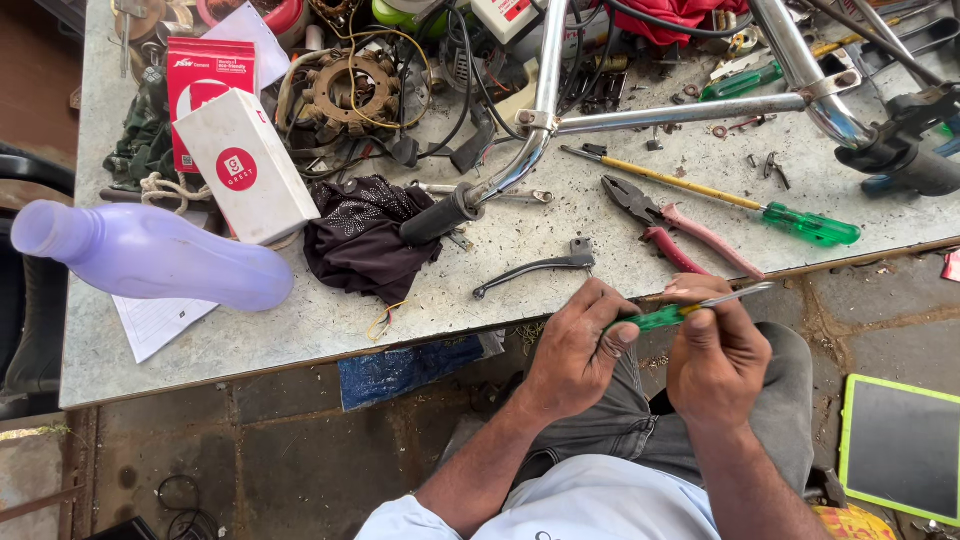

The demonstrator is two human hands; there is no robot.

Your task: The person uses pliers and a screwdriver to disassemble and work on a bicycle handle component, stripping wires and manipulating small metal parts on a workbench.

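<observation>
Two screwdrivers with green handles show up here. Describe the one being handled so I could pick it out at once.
Start at the grey workbench and drop below its front edge, over the person's lap. There the left hand and right hand together grip a small green-handled screwdriver. Unlike the long screwdriver with the yellow shaft lying on the bench beside the red-handled pliers, this one is short and off the bench.

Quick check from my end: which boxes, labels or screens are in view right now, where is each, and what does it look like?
White box: left of bench, oblong, round red badge.
Red packet: behind it, flat, red with white patches.
White carton: far edge, red label.
Tablet: on the floor at right, dark blank screen, green rim.
</observation>
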